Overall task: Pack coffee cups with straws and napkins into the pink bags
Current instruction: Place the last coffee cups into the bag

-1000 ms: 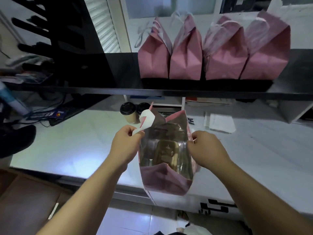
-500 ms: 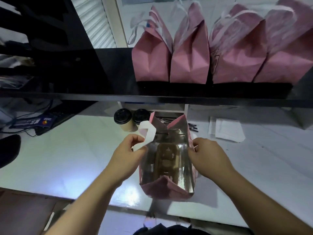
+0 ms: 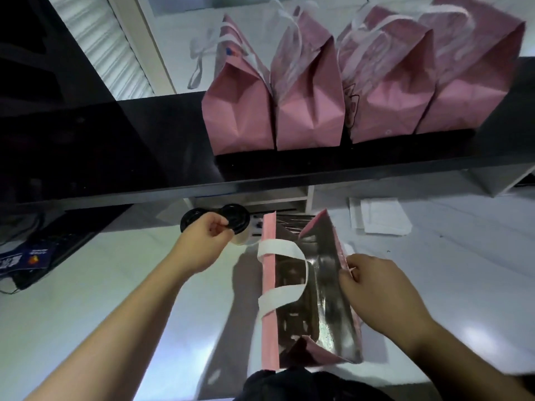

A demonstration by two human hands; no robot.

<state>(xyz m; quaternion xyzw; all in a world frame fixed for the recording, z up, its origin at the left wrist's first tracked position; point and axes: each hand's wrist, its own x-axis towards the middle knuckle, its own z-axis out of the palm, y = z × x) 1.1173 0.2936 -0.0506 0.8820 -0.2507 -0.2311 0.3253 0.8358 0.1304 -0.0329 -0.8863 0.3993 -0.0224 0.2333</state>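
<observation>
1. Open bag sits center frame, long axis running away from me. Cups are just up-left of it, so left hand is nearer.
2. Right hand pinches the bag's right rim.
3. Vs 0.5 s ago: left hand let go of the handle, now at the cup lids w/ fingers curled; can't tell if it's gripping yet.

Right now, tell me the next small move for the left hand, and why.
Probably close the left hand round the nearer coffee cup and lift it toward the open pink bag. The hand is at the two black-lidded cups, fingers curled by the lid; whether it grips yet is unclear. The right hand pinches the bag's right edge, holding its mouth open.
</observation>
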